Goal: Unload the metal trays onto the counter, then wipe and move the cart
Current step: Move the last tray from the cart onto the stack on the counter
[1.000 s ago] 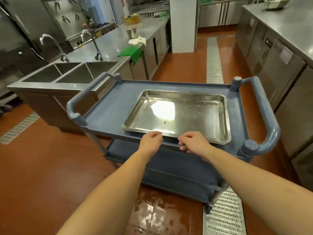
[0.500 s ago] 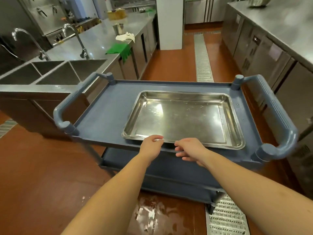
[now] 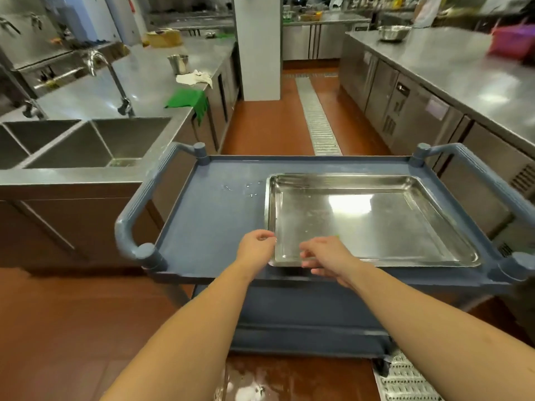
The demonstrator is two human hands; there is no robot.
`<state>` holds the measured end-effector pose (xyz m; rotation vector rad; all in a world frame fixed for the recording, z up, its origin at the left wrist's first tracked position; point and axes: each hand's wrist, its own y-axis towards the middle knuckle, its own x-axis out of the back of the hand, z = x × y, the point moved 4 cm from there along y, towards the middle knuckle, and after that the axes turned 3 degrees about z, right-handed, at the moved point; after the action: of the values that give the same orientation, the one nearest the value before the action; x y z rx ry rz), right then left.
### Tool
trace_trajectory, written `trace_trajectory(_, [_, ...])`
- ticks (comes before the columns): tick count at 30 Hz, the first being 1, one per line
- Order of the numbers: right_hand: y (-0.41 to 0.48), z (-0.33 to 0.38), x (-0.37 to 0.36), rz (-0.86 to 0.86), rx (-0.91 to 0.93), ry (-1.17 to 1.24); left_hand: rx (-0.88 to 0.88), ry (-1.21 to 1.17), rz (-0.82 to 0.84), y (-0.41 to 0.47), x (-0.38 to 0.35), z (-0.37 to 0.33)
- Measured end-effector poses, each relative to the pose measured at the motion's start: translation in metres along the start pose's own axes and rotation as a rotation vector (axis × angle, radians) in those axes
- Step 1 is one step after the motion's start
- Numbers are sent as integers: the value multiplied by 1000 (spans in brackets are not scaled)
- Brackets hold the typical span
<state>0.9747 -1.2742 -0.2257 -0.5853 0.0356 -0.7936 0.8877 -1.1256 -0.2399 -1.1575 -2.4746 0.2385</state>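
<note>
Both pinching tray (image 3: 376,224), left grip (image 3: 257,246), right grip (image 3: 325,257)

Right hand (image 3: 327,256) sits over the metal tray's (image 3: 376,215) near-left corner, its fingers (image 3: 307,253) smeared by blur. Grip or touch, can't call it. Left hand (image 3: 256,246) curls its fingertips under, so any contact with the rim is hidden. On the cart (image 3: 214,215), the right handle (image 3: 492,180) runs off the edge at 3 o'clock. The lower shelf (image 3: 304,308) is mostly masked by the top deck and both forearms. At 9 o'clock the left sink basin (image 3: 17,140) is clipped. At 1 o'clock there's a pink thing (image 3: 511,41) on the counter (image 3: 451,68), too blurred to name.
</note>
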Motion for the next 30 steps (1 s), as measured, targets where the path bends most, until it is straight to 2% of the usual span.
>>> trace_trajectory(13, [96,54,-30,-63,-14,117,2,110,25,91,41,-28])
trace_trajectory(18, [121,78,-50,-69,0,127,16,134,86,124,52,-35])
trace_trajectory(21, [130,87,-53,-128,40,27,-24,190,170,147,54,-39])
trace_trajectory(24, [137,89,-57,-275,92,-205,-94,242,285,171,56,-47])
trace_trajectory(30, [129,75,-90,-492,-7,-461,-178,330,527,199,57,-52])
